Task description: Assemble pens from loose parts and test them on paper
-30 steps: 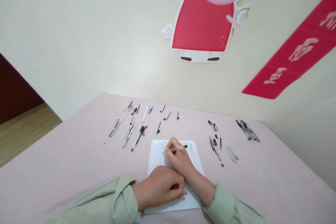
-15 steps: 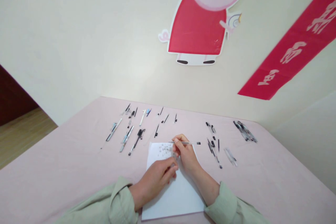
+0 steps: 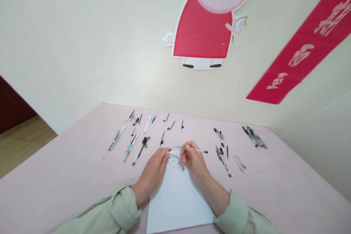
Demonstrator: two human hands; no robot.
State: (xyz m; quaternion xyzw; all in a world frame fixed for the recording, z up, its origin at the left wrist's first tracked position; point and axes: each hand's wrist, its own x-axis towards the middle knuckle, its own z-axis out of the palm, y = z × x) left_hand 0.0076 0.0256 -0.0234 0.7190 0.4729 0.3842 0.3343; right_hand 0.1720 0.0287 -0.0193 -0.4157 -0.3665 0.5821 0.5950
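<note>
In my right hand (image 3: 194, 162) is a slim clear pen (image 3: 202, 151) with a black end, held almost level above the far part of the white paper (image 3: 179, 199). Its thin tip points left. My left hand (image 3: 155, 168) is at the far left corner of the sheet, close to the pen's tip. Thumb and fingers there are curled together; whatever lies between them is too small or hidden to make out. Small dark marks (image 3: 173, 161) cover the top of the paper between my hands.
Left of the paper lie pens and pen parts, among them a white pen (image 3: 130, 147) and a black pen (image 3: 141, 150). Thin black refills (image 3: 162, 138) lie beyond it. On the right are dismantled pens (image 3: 223, 161), clear barrels (image 3: 240, 164) and a pen bundle (image 3: 254, 137).
My left hand has moved away from the right hand, up and left to the paper's far corner. The pen in my right hand has tilted slightly. The view has shifted a little.
</note>
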